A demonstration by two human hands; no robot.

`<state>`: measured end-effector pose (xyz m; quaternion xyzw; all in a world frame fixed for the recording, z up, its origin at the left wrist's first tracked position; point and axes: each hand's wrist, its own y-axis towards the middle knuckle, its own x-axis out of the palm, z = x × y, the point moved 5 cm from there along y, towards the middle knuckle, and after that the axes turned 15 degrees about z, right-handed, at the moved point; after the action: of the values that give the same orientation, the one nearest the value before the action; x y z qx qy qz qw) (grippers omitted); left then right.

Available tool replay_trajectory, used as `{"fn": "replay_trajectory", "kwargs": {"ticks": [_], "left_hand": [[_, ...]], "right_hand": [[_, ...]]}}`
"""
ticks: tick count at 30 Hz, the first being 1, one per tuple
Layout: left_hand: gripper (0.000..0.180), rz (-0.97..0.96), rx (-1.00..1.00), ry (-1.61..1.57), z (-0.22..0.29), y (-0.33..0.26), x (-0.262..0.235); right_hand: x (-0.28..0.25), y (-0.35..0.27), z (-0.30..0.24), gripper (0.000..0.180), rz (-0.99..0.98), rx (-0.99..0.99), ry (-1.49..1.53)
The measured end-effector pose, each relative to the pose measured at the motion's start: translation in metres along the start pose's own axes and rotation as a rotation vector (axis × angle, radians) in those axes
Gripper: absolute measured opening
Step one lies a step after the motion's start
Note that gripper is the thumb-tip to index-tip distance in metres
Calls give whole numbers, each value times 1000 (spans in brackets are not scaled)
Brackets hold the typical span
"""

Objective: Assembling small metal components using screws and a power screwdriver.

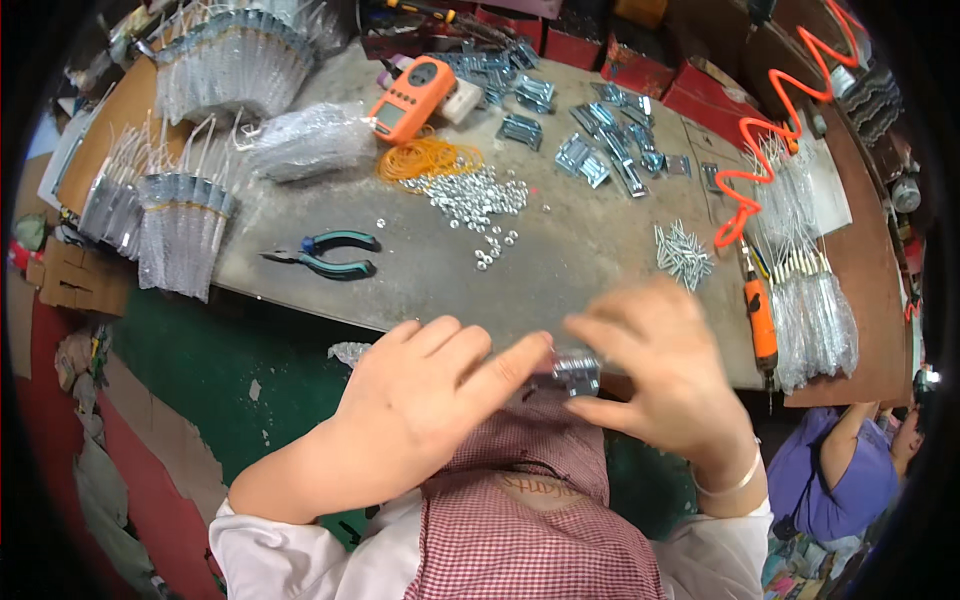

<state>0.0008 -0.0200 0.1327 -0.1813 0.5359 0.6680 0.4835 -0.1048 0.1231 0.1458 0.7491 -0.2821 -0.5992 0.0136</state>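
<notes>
In front of my apron, at the table's near edge, my left hand (410,400) grips a small shiny metal bracket (577,374). Its index finger stretches along the piece, and the thumb is hidden. Around the bracket's right end is my right hand (665,365), its thumb and fingers spread apart and slightly blurred by motion. I see nothing held in that hand. Beyond it lies a small heap of screws (683,256). A larger pile of metal nuts (478,198) spreads over the middle of the table. Teal-handled pliers (325,256) rest on the left.
Several metal brackets (610,135) lie toward the back, before red bins (640,68). An orange meter (405,100) stands near yellow rubber bands (428,158). An orange power screwdriver (760,320) hangs from a coiled hose (745,180). Bubble-wrapped bundles (185,225) flank the table. A person (835,470) is at right.
</notes>
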Motion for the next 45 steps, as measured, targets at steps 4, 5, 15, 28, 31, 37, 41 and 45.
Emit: {"fn": "replay_trajectory", "kwargs": {"ticks": [4, 5, 15, 28, 31, 37, 41, 45], "left_hand": [[60, 337, 103, 314, -11, 21, -27], [60, 358, 96, 321, -16, 20, -23], [19, 992, -343, -339, -62, -55, -52], [62, 516, -1127, -1576, -109, -55, 54], [50, 641, -1086, -1666, -120, -65, 42], [52, 516, -1318, -1604, -125, -67, 28], [41, 168, -1144, -1138, -119, -87, 19], [53, 157, -805, -332, -123, -95, -6]], "right_hand": [[77, -24, 19, 29, -196, 742, 939], [95, -23, 10, 23, -198, 824, 1133], [153, 6, -23, 36, -24, 1086, 1546], [170, 43, -40, 45, -122, 900, 1465], [153, 65, -36, 40, -341, 667, 1483], [153, 159, 95, 19, 239, 419, 229], [179, 182, 102, 23, 123, 432, 108], [189, 181, 125, 21, 58, 457, 190]]}}
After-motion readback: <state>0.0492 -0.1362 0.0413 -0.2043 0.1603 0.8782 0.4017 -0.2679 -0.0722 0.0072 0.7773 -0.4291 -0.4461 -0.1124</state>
